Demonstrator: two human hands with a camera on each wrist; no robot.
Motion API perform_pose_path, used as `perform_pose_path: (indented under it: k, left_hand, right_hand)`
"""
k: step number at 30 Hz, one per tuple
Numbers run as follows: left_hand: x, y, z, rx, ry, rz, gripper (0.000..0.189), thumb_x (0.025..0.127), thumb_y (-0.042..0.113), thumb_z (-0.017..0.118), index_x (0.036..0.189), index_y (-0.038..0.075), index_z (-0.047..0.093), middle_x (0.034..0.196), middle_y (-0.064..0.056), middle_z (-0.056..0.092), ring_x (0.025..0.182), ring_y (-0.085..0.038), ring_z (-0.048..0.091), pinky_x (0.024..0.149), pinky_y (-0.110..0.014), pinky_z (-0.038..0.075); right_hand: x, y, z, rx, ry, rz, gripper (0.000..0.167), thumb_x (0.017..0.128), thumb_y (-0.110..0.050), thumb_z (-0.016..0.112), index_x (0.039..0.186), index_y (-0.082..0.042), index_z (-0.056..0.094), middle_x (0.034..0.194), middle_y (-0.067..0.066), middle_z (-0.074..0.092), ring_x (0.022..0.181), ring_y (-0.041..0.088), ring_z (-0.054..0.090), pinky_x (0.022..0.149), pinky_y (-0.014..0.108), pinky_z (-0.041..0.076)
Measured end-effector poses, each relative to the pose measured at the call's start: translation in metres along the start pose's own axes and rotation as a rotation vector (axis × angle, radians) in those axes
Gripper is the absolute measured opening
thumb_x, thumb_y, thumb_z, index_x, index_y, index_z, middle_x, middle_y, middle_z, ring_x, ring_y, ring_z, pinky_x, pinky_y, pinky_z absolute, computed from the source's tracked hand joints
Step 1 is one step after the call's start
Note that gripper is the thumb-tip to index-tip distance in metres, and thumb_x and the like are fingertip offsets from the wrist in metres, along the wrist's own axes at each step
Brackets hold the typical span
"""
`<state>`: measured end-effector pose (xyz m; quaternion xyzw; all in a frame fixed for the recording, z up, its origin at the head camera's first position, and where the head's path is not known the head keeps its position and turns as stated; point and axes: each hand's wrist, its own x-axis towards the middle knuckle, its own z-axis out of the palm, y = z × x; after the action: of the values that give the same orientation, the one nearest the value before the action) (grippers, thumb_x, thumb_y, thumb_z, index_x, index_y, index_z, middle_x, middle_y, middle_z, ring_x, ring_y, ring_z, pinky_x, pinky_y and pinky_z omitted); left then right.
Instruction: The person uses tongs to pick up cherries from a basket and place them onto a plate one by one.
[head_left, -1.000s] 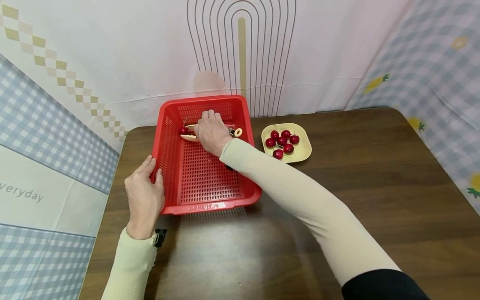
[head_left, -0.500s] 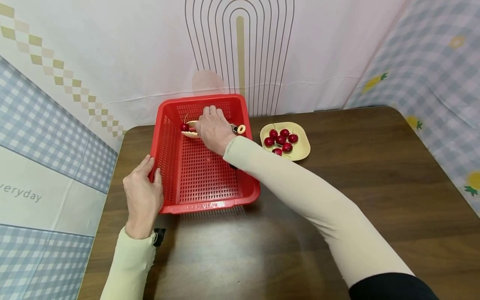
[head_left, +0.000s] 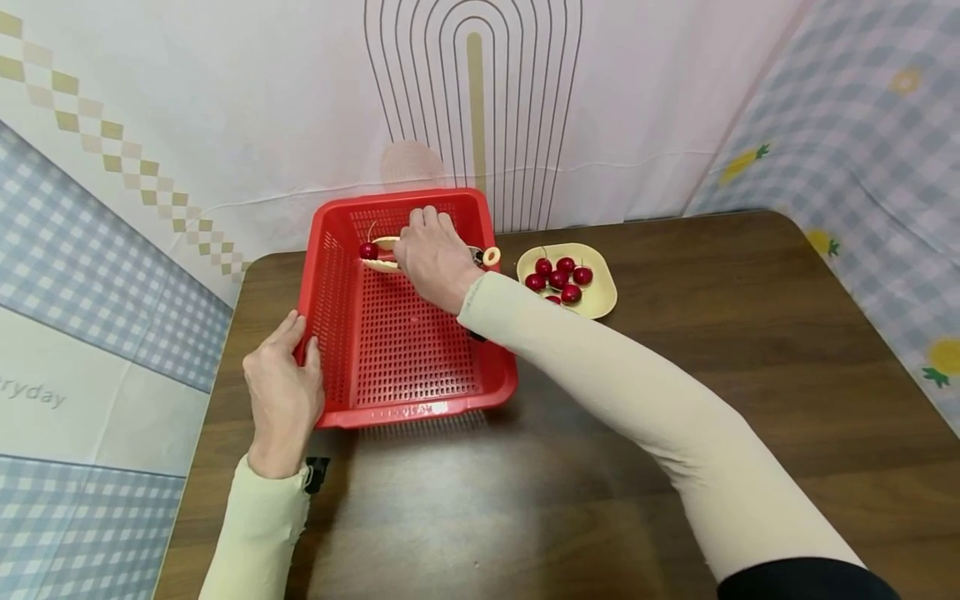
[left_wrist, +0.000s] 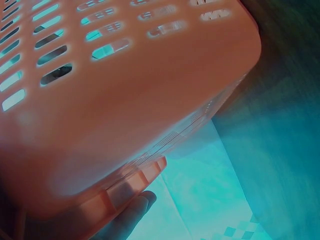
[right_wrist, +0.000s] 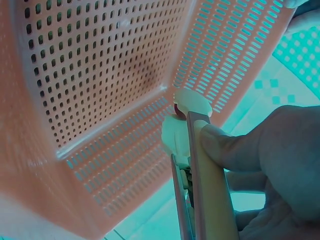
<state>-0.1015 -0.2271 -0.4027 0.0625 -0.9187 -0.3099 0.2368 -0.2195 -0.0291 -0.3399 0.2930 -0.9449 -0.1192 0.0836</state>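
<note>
My right hand (head_left: 437, 260) is over the red perforated basket (head_left: 405, 414) and grips a pair of tongs (head_left: 384, 267) with pale scalloped tips. At those tips is a dark red cherry (head_left: 368, 251), its stem pointing up. The right wrist view shows the thumb pressed along one arm of the tongs (right_wrist: 212, 180); the cherry is mostly hidden there behind the tips. My left hand (head_left: 285, 383) grips the basket's left rim, thumb on the near side. In the left wrist view, a fingertip (left_wrist: 142, 202) touches the underside of the rim.
A pale yellow dish (head_left: 602, 302) with several cherries (head_left: 558, 279) stands right of the basket, partly behind my right sleeve. The brown wooden table (head_left: 712, 333) extends to the right. A patterned cloth (head_left: 300, 108) hangs along the back.
My right hand has shifted slightly up and to the right with the tongs and cherry. The left hand keeps its hold on the basket rim. The whole view has drifted slightly.
</note>
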Motion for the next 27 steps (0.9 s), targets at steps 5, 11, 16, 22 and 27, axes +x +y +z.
perform_pose_path:
  k: [5,11,16,22,27]
  left_hand:
    - [0.001,0.0,0.0,0.0,0.008,0.004,0.036,0.094,-0.001,0.066,0.13,-0.004,0.067,0.138,-0.018,0.064,0.124,-0.039,0.064,0.1,-0.054,0.054]
    - [0.001,0.001,0.0,-0.009,-0.004,0.0,0.036,0.094,-0.002,0.066,0.131,-0.004,0.066,0.139,-0.018,0.064,0.124,-0.041,0.064,0.099,-0.055,0.054]
    - [-0.001,-0.001,0.0,0.002,0.0,0.003,0.036,0.094,-0.001,0.067,0.129,-0.005,0.067,0.138,-0.018,0.065,0.124,-0.04,0.064,0.1,-0.055,0.054]
    - [-0.001,-0.001,0.0,0.004,0.003,0.007,0.036,0.094,-0.001,0.066,0.129,-0.006,0.066,0.137,-0.019,0.065,0.124,-0.04,0.064,0.101,-0.054,0.053]
    - [-0.001,0.0,-0.001,0.0,0.005,0.009,0.036,0.094,-0.001,0.066,0.129,-0.006,0.066,0.137,-0.019,0.065,0.124,-0.04,0.064,0.101,-0.054,0.053]
  right_hand:
    - [-0.006,0.002,-0.005,-0.037,0.034,0.001,0.031,0.103,-0.004,0.038,0.086,-0.012,0.063,0.092,0.005,0.058,0.082,0.02,0.04,0.068,0.028,0.029]
    - [-0.015,0.004,-0.007,-0.049,0.068,-0.003,0.033,0.103,-0.004,0.037,0.085,-0.012,0.063,0.088,0.005,0.057,0.079,0.019,0.039,0.066,0.028,0.026]
    - [-0.022,0.007,-0.007,-0.018,0.066,-0.004,0.028,0.103,-0.006,0.04,0.09,-0.009,0.065,0.088,0.006,0.055,0.08,0.021,0.039,0.067,0.028,0.028]
    - [-0.031,0.013,-0.01,0.043,0.056,0.007,0.023,0.103,-0.007,0.044,0.096,-0.007,0.067,0.089,0.008,0.055,0.082,0.022,0.041,0.069,0.03,0.033]
    - [-0.039,0.02,-0.013,0.065,0.058,0.015,0.022,0.103,-0.006,0.045,0.1,-0.005,0.067,0.091,0.009,0.056,0.084,0.023,0.043,0.069,0.03,0.032]
